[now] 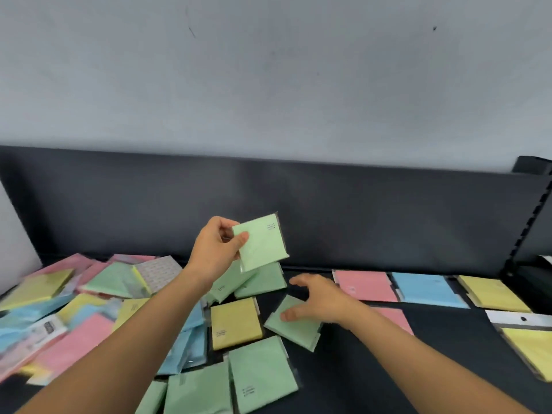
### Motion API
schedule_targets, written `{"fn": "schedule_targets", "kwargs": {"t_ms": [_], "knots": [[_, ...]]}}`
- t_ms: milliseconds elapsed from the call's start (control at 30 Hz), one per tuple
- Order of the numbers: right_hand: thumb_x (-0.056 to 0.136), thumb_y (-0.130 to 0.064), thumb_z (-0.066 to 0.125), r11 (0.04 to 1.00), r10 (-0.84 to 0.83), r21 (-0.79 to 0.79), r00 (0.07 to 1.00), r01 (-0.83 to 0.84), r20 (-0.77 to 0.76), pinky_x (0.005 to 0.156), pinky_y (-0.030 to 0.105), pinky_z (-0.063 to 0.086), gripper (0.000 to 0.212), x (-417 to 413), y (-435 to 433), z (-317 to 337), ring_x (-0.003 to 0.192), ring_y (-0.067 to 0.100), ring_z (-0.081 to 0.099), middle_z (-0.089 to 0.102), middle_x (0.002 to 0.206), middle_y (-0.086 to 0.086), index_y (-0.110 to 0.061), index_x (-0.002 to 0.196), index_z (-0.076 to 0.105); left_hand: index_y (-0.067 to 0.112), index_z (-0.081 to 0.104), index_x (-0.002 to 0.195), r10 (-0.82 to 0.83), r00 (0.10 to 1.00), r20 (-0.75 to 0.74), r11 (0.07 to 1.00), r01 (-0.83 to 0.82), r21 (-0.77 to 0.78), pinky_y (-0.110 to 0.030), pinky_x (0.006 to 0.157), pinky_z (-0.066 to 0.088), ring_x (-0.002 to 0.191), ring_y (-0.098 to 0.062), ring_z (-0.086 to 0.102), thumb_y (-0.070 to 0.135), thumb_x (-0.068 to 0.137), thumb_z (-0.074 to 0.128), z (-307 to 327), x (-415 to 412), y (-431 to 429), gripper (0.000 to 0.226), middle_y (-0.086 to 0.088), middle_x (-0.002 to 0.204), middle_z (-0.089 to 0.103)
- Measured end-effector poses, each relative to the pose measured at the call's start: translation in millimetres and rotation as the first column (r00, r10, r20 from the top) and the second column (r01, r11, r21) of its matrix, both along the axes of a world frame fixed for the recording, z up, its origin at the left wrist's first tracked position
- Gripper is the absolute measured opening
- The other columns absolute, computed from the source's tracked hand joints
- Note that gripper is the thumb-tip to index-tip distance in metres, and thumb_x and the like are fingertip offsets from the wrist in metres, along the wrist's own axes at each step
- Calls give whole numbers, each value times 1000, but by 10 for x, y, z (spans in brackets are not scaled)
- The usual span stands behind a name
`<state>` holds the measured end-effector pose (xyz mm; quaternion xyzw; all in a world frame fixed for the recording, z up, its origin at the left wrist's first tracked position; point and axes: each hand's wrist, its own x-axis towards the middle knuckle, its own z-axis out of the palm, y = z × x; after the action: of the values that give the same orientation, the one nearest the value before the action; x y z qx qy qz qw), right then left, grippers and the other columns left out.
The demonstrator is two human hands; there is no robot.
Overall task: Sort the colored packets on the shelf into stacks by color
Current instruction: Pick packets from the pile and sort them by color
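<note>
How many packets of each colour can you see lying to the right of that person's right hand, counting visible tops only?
Pink packets: 2
Blue packet: 1
Yellow packets: 2
Total: 5; any packets stacked beneath these are hidden.

Black shelf (373, 369) carries square plastic-wrapped packets. Mixed heap (74, 309) left of centre yellow packet (236, 322); pink stack (366, 285), blue stack (427, 289), yellow stack (493, 292) right of it.
</note>
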<state>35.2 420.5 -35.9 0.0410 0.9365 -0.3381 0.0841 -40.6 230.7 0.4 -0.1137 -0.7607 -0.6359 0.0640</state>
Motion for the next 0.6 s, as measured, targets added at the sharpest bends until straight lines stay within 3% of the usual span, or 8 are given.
{"fn": "schedule_targets", "kwargs": {"t_ms": [133, 267, 467, 600], "knots": [[63, -38, 84, 984, -18, 177, 998, 8, 53, 86, 23, 46, 97, 2, -169, -13, 124, 16, 46, 42, 143, -3, -22, 144, 33, 18, 53, 90, -70, 997, 34, 997, 71, -28, -41, 79, 57, 92, -27, 64, 14, 87, 63, -91, -132, -177, 11, -12, 101, 63], [64, -34, 83, 952, 13, 306, 998, -30, 59, 100, 25, 41, 97, 25, -261, 32, 127, 16, 46, 44, 143, -3, -18, 145, 31, 19, 53, 90, -131, 990, 44, 990, 133, -46, -39, 78, 57, 89, -23, 65, 13, 87, 63, -137, -190, -234, 11, -9, 99, 64], [67, -31, 78, 884, -2, 466, 997, -33, 74, 102, 30, 42, 100, 9, -267, 37, 130, 21, 42, 39, 146, 2, -16, 148, 22, 18, 54, 93, -183, 983, 33, 982, 184, -45, -44, 80, 56, 90, -27, 65, 15, 87, 63, -140, -222, -302, 11, -10, 97, 64], [67, -28, 77, 888, -15, 460, 1000, 11, 4, 107, 31, 37, 101, -77, -187, 100, 135, 22, 35, 34, 150, 4, -14, 149, 19, 14, 54, 95, -189, 978, 93, 981, 185, 55, -38, 77, 57, 92, -23, 66, 12, 88, 61, -125, -223, -348, 9, -9, 100, 65]]}}
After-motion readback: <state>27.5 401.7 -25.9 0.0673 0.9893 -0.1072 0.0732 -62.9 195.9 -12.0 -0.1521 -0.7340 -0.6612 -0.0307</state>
